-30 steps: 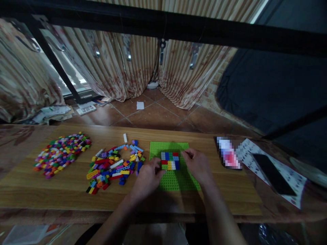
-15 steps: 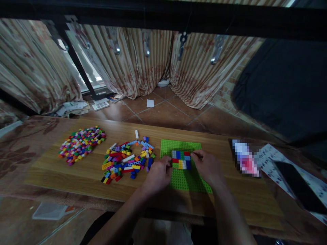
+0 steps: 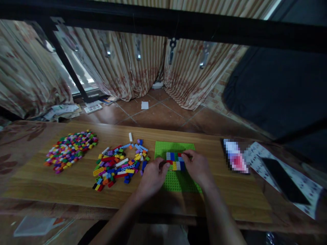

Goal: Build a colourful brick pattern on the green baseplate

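Observation:
A low block of coloured toy building bricks (image 3: 175, 165) sits on the upper part of a green studded baseplate (image 3: 175, 184). My left hand (image 3: 152, 175) is at the block's left edge, with thumb and forefinger closed against it. On the opposite side, the fingers of my right hand (image 3: 198, 166) are pinched on the block's right edge and cover some of its bricks. Red, blue, yellow, white and green pieces show between the hands. Whether either hand pinches a separate brick is hidden.
Left of the baseplate lie a pile of mixed bricks (image 3: 120, 163) and a pile of small bricks (image 3: 71, 149). A lone white brick (image 3: 130, 137) is near the far edge of the wooden board (image 3: 224, 200). At right are a phone with a blurred screen (image 3: 236, 156) and a black phone (image 3: 284, 180) on a printed sheet (image 3: 310, 189).
My right hand has moved in over the block's right side, covering more of it. My left hand stays at the left edge. The whole view has shifted slightly.

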Demonstrator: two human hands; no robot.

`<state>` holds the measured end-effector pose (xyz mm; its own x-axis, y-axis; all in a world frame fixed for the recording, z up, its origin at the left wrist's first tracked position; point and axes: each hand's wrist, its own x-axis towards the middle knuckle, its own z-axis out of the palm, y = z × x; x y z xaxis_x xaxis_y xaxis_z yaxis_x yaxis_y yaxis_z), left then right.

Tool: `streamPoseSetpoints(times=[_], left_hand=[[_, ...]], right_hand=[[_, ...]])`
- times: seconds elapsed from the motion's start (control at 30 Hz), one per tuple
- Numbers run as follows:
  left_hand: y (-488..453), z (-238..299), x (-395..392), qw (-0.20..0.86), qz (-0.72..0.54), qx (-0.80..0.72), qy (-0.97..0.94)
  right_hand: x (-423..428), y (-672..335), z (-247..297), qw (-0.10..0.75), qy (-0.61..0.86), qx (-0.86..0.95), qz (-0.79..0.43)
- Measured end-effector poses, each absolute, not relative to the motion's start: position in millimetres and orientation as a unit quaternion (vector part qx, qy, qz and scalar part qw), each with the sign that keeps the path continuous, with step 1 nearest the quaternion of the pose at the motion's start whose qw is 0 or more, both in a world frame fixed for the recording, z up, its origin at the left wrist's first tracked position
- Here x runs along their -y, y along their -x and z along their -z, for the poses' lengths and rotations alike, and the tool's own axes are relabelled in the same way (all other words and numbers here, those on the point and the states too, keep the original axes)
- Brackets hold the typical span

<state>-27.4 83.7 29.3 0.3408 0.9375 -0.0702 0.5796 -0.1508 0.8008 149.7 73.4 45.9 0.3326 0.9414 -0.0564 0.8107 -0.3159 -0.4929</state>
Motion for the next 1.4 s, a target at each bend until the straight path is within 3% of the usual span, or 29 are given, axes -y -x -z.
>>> streamPoseSetpoints(times=[0.33, 1.4], left_hand=[[16.4, -28.1, -89.7, 0.347, -0.203, -0.585, -0.704], [11.2, -33.1, -98.6, 0.332, -0.154, -0.596, -0.715]], right_hand=[[-74.1, -140.0, -51.7, 0.141, 0.799, 0.555, -0.187], [-72.8, -139.8, -56.9, 0.142, 0.793, 0.555, -0.206]])
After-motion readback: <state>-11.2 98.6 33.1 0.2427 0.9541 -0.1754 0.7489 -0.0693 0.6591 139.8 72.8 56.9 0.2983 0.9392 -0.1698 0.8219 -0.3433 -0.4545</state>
